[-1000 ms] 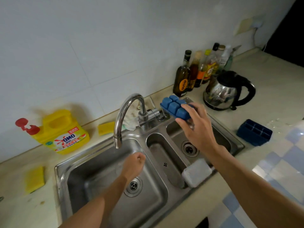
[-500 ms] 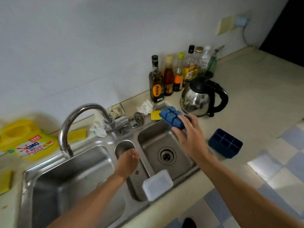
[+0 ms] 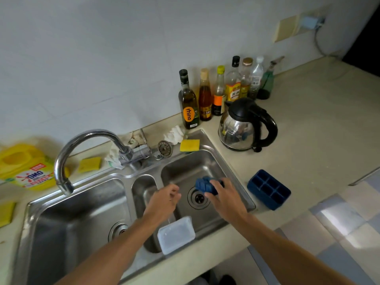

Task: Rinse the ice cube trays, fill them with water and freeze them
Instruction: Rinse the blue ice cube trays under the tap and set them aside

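As your two hands reach over the three-basin stainless steel sink (image 3: 232,170), you have two ice trays in sight: one dark blue ice cube tray (image 3: 204,185) in your grip and a second dark blue tray (image 3: 269,189) standing open side up on the beige counter (image 3: 308,140), just right of the sink, with six compartments showing. Around them you can count three yellow sponges, one on the back rim (image 3: 189,145), one behind the curved chrome tap (image 3: 90,164) and one at the far left edge (image 3: 6,212); seven bottles (image 3: 188,103) in a row along the wall; one steel kettle with a black handle (image 3: 246,128); one yellow detergent jug (image 3: 24,169); one clear plastic lid (image 3: 175,235) resting on the front rim. Your right hand (image 3: 224,197) has its fingers curled over the dark blue ice cube tray and holds it, moulded underside up, above the drain (image 3: 198,198) of the right basin, clear of the basin floor. Your left hand (image 3: 164,200) is over the divider between the narrow middle basin and the right one; its fingers are loosely curled, thumb near the fingertips, and it holds nothing and touches nothing, close to the held tray but apart from it.
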{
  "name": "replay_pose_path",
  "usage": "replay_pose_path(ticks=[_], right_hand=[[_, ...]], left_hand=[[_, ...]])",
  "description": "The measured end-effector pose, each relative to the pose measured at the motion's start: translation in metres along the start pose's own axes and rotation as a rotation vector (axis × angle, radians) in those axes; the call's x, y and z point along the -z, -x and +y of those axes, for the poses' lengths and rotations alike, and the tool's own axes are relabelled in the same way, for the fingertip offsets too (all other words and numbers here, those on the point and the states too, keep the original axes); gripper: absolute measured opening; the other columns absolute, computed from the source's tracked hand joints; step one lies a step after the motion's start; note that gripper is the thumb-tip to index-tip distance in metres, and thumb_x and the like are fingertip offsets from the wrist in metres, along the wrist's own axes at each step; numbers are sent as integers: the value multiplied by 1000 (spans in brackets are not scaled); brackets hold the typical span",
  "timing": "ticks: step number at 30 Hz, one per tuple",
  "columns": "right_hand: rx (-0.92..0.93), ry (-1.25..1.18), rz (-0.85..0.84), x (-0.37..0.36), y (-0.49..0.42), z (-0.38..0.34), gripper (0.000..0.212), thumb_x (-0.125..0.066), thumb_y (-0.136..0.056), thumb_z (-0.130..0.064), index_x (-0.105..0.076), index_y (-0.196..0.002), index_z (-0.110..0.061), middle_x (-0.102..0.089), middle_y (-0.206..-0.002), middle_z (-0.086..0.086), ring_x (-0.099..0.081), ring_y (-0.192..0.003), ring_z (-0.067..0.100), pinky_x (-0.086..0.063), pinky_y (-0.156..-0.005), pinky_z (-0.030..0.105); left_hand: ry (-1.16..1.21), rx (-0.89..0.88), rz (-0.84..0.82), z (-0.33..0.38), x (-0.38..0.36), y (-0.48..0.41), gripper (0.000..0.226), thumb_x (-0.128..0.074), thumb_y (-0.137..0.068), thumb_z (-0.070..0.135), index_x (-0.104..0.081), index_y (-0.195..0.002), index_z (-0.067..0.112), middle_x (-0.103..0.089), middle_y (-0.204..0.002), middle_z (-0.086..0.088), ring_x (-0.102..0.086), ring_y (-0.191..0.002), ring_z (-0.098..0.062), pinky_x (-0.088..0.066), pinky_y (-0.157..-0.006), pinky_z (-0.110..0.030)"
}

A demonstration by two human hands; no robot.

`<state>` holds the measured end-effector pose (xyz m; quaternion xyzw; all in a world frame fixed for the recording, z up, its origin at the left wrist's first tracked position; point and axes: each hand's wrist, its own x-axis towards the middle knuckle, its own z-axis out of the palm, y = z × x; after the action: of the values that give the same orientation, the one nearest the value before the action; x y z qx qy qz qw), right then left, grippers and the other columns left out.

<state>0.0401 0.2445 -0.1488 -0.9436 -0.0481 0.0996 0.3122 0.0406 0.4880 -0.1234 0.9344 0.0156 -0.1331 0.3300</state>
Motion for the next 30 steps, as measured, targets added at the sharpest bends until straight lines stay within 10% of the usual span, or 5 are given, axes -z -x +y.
replay_pose_path(ticks=[7,10,14,23,30], right_hand=[[-430,-752,-16,16,-35,-27,39,-59,-96,-56,-57,-113,-22,-72,-97,9,-70,-66,19,-59,-58,32],[-538,-933,-80,34,-44,-30,46,-58,-97,-57,-59,-112,-13,-73,-86,15,-67,-57,25,-55,-53,34],[-607,-936,-154,59,-46,-31,48,-63,-95,-57,-67,-108,-11,-72,-70,8,-65,-53,21,-56,-53,33],[-130,265,13,115,-25,20,82,-57,-89,-71,-36,-151,-22,-43,-150,6,-43,-135,27,-41,-109,45],[-253,435,-298,124,-12,79,82,-68,-89,-44,-21,-153,-23,-39,-143,13,-53,-119,35,-49,-93,45]], left_hand=[[-297,-415,17,22,-12,-20,84,-67,-93,40,-22,-160,18,-23,-166,-3,-21,-152,-20,-23,-125,-43],[-452,-528,61,32,-17,-37,85,-65,-94,40,-18,-161,14,-25,-165,-8,-18,-155,-25,-10,-127,-44],[-560,-624,144,44,-19,-62,78,-75,-85,42,-44,-150,13,-55,-140,-10,-53,-131,-28,-35,-118,-49],[-483,-355,-157,49,-50,-94,63,-73,-79,53,-48,-133,30,-52,-124,3,-56,-114,-17,-47,-98,-36],[-554,-138,-204,49,-80,-98,71,-71,-82,60,-46,-137,23,-50,-130,-3,-54,-117,-20,-52,-95,-36]])
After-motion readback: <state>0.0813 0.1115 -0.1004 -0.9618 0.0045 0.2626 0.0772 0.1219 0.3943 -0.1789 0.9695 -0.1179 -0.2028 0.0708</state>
